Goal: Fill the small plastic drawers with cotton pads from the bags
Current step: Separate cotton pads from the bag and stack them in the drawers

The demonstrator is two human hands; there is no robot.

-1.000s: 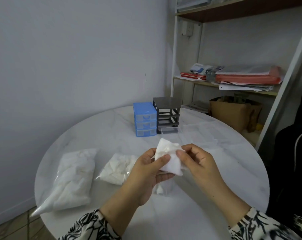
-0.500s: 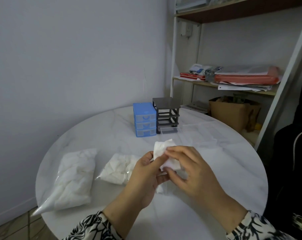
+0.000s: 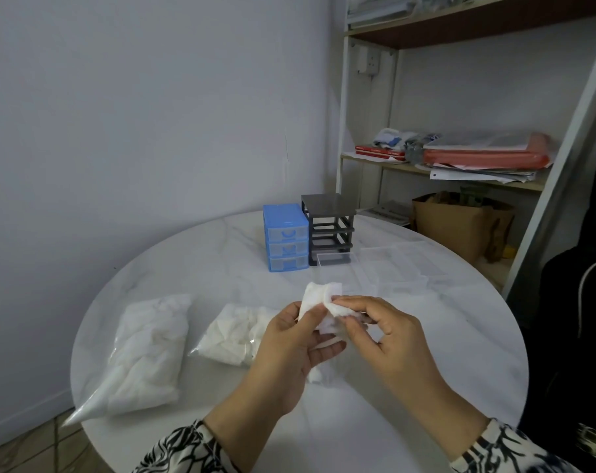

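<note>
Cotton pads [image 3: 324, 310] are held above the table [image 3: 426, 387] between both hands, as a small white wad; the left hand [image 3: 289, 349] grips the wad from the left side with thumb and curled fingers; the right hand [image 3: 388, 332] pinches its upper right edge with thumb and forefinger, the remaining fingers loosely curled.

Step in hand, as judged: preparing a portion of pads for loading, either separating or folding it; no drawer has yet received this portion.

Supply: two bags lie on the table to the left of the hands; the smaller bag [image 3: 235, 332] sits just beside the left hand; the larger bag [image 3: 146, 349] lies further left.

Destination: beyond the hands stand a blue drawer unit [image 3: 285, 238] with its three drawers in place and a grey frame [image 3: 328, 230] touching its right side; a clear drawer [image 3: 336, 259] sits at the base of the frame; whether it holds anything cannot be told.

Next move, as judged: carry the wad forward to an open drawer; keep the pinch firm, since the pads are soft and light; press the portion flat to fit.
</note>
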